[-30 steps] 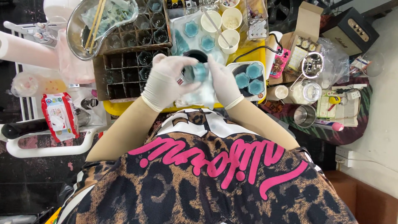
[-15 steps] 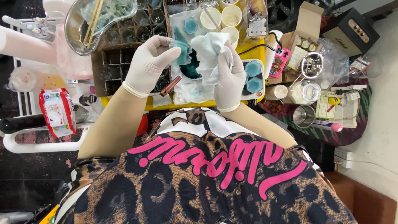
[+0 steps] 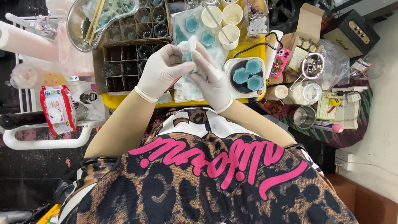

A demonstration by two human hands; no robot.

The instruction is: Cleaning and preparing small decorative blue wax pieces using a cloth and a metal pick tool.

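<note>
Both gloved hands are meeting above the yellow counter (image 3: pixel 253 49), working at a crumpled white tissue with pale blue stains (image 3: pixel 188 45) held between them. The left hand (image 3: pixel 159 72), in a white disposable glove, is curling its fingers around the near side of the tissue, and the right hand (image 3: pixel 211 76), gloved the same way, is pressing against it from the other side with its fingers closed onto the wad; whether something small is wrapped inside cannot be told. Just beneath the hands more stained white tissue (image 3: pixel 186 89) is lying on the counter. Just to the right of the right hand, a round black tray holding two teal flower-shaped pieces (image 3: pixel 248 76) is sitting on a white base. Beyond the hands, three white paper cups (image 3: pixel 224 18) are standing close together, one with a stick leaning in it, beside two more teal flower shapes (image 3: pixel 199 31). To the left, a dark cardboard divider box of small glass jars (image 3: pixel 128 58) is resting beside a steel bowl with wooden chopsticks (image 3: pixel 95 20). A red and white pack of wet wipes (image 3: pixel 58 110) is lying well apart on the far left.
</note>
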